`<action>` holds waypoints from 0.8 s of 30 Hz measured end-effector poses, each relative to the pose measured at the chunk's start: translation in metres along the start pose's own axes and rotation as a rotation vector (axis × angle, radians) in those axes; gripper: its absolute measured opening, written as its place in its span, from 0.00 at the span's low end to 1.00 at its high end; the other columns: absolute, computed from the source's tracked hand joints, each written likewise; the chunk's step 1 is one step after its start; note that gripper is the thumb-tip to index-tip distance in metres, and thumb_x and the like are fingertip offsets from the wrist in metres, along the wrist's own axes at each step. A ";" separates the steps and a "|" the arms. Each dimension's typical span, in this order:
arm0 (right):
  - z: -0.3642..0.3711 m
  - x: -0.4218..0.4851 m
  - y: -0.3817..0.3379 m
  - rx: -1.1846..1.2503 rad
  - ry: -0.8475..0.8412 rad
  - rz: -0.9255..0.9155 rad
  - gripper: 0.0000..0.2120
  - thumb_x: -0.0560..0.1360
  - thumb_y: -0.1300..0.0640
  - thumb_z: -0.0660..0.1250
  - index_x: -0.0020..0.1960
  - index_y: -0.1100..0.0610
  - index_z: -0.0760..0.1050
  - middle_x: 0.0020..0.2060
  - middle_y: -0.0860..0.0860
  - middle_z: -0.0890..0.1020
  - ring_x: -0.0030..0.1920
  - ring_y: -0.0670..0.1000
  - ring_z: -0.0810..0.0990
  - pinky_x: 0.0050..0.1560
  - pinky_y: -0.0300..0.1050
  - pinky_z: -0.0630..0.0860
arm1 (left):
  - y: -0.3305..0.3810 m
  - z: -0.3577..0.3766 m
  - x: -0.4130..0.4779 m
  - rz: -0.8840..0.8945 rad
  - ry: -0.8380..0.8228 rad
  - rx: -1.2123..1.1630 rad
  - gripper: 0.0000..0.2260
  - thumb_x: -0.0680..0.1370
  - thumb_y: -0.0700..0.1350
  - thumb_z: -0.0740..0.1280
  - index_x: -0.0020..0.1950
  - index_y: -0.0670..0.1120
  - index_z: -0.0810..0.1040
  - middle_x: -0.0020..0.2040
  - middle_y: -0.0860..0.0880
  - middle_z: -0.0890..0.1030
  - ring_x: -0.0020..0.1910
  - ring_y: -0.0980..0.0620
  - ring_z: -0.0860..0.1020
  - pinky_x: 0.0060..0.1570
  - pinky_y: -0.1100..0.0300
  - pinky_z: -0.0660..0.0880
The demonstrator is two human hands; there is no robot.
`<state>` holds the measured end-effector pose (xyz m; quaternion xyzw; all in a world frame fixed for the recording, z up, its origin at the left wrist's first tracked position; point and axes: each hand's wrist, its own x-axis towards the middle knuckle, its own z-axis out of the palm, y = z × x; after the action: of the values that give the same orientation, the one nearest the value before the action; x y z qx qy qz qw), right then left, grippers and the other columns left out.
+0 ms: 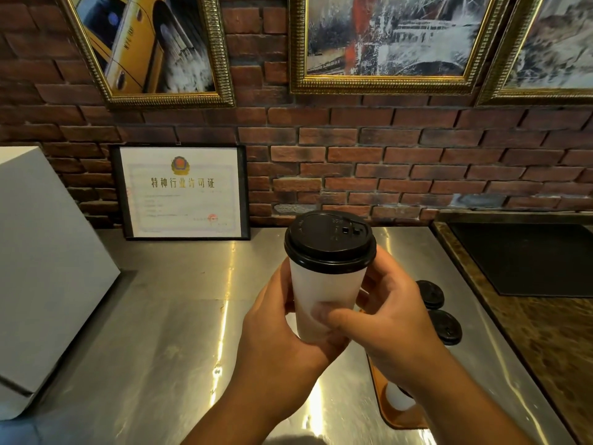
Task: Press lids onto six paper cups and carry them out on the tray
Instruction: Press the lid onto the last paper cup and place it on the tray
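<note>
Above the table [160, 316], our left hand [276, 332] and right hand [391, 319] grip 1 lidded cup [324, 300]; 2 more lidded cups [430, 294] stand by the tray [394, 419], not yet carried.

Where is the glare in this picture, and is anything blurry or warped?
Head view: glare streaks run down the steel counter; the white cup, gripped by left hand and right hand, and its black lid look sharp, the right thumb tip slightly smeared; wide-angle distortion tilts the outer gold frames.

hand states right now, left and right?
Left hand: grips the lidded paper cup.
Right hand: grips the same cup, thumb across its front.
</note>
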<state>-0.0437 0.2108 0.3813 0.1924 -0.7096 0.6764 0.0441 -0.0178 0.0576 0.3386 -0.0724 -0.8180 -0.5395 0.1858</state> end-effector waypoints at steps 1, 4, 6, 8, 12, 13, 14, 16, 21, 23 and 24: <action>-0.001 0.001 0.000 0.006 0.011 -0.003 0.39 0.62 0.58 0.84 0.60 0.24 0.76 0.60 0.36 0.85 0.61 0.38 0.83 0.49 0.32 0.82 | 0.001 0.000 0.000 0.003 -0.004 -0.008 0.44 0.64 0.63 0.84 0.72 0.81 0.62 0.65 0.76 0.76 0.65 0.75 0.73 0.44 0.84 0.69; 0.000 0.003 0.000 -0.015 0.044 -0.005 0.39 0.60 0.54 0.86 0.59 0.21 0.75 0.60 0.34 0.84 0.61 0.38 0.82 0.48 0.31 0.82 | 0.001 0.000 0.002 -0.002 -0.026 -0.035 0.45 0.64 0.64 0.82 0.75 0.78 0.62 0.67 0.74 0.77 0.66 0.73 0.74 0.44 0.83 0.71; 0.001 0.004 -0.001 -0.003 0.054 0.016 0.38 0.58 0.48 0.86 0.58 0.21 0.74 0.60 0.34 0.84 0.61 0.38 0.82 0.48 0.33 0.83 | 0.000 0.001 0.002 -0.015 -0.025 -0.046 0.45 0.63 0.66 0.81 0.75 0.79 0.62 0.67 0.75 0.76 0.65 0.75 0.73 0.43 0.83 0.70; 0.000 0.005 -0.002 0.028 0.032 0.039 0.37 0.57 0.44 0.84 0.62 0.24 0.75 0.61 0.36 0.84 0.62 0.41 0.83 0.52 0.39 0.85 | -0.001 0.001 0.003 -0.023 -0.019 -0.044 0.45 0.62 0.67 0.80 0.74 0.80 0.62 0.66 0.76 0.76 0.65 0.76 0.73 0.42 0.83 0.70; -0.002 0.006 -0.005 0.054 -0.031 0.056 0.36 0.61 0.47 0.83 0.66 0.33 0.76 0.61 0.40 0.85 0.63 0.44 0.83 0.54 0.41 0.85 | -0.003 0.002 0.005 -0.034 0.001 -0.033 0.43 0.61 0.68 0.78 0.71 0.83 0.61 0.64 0.79 0.74 0.63 0.79 0.71 0.41 0.85 0.68; -0.002 0.007 -0.005 0.054 -0.021 0.059 0.35 0.61 0.47 0.83 0.66 0.34 0.77 0.61 0.40 0.85 0.63 0.44 0.84 0.53 0.41 0.85 | -0.003 0.002 0.005 -0.029 -0.005 -0.035 0.43 0.61 0.67 0.79 0.70 0.83 0.61 0.64 0.79 0.74 0.64 0.79 0.71 0.41 0.85 0.68; -0.002 0.007 -0.005 0.054 -0.005 0.061 0.35 0.60 0.47 0.84 0.65 0.34 0.77 0.60 0.41 0.85 0.62 0.45 0.84 0.53 0.42 0.86 | -0.003 0.002 0.005 -0.026 -0.016 -0.040 0.43 0.61 0.66 0.79 0.70 0.83 0.61 0.64 0.78 0.75 0.64 0.78 0.72 0.41 0.84 0.69; -0.001 0.008 -0.003 0.047 0.031 0.057 0.36 0.58 0.46 0.84 0.63 0.32 0.77 0.60 0.40 0.85 0.62 0.45 0.84 0.53 0.43 0.86 | -0.005 0.003 0.005 -0.028 -0.032 -0.038 0.45 0.61 0.65 0.81 0.71 0.83 0.60 0.66 0.76 0.75 0.65 0.76 0.72 0.43 0.82 0.71; 0.000 0.009 -0.002 0.092 0.028 0.052 0.34 0.61 0.45 0.84 0.63 0.30 0.77 0.61 0.40 0.85 0.63 0.45 0.84 0.52 0.41 0.85 | -0.007 0.002 0.005 -0.053 -0.019 -0.015 0.45 0.62 0.63 0.82 0.70 0.84 0.59 0.66 0.77 0.73 0.65 0.75 0.72 0.47 0.80 0.73; -0.001 0.009 -0.004 0.110 -0.013 0.054 0.33 0.63 0.47 0.83 0.65 0.31 0.77 0.62 0.41 0.85 0.64 0.45 0.84 0.53 0.39 0.85 | -0.006 0.002 0.005 -0.057 -0.013 -0.027 0.44 0.62 0.64 0.82 0.69 0.85 0.60 0.66 0.77 0.74 0.64 0.76 0.72 0.45 0.80 0.72; -0.001 0.009 -0.004 0.115 -0.020 0.055 0.33 0.64 0.48 0.83 0.65 0.32 0.78 0.62 0.41 0.85 0.64 0.46 0.84 0.53 0.40 0.85 | -0.005 0.002 0.005 -0.057 -0.014 -0.037 0.44 0.62 0.65 0.82 0.69 0.85 0.60 0.66 0.77 0.74 0.65 0.76 0.72 0.45 0.80 0.72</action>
<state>-0.0513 0.2097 0.3884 0.1819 -0.6749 0.7151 0.0071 -0.0244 0.0572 0.3360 -0.0564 -0.8108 -0.5592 0.1633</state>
